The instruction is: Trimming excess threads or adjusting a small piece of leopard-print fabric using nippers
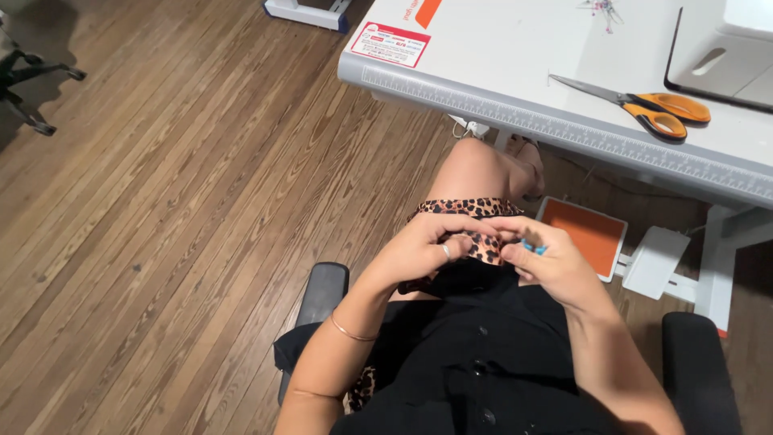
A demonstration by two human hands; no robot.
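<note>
Both hands work in the lap. Left hand pinches the leopard-print fabric; right hand grips a small blue object against it. Scissors lie on the tabletop.

Scissors on table, perhaps pins behind

Both bare forearms reach forward from the lower edge of the view and converge over the lap, just above the raised bare knee. The left hand is curled, palm down, fingers bent and pinching inward toward the right. The right hand meets it, thumb and forefinger pressed together, fingertips of both hands touching.
</note>
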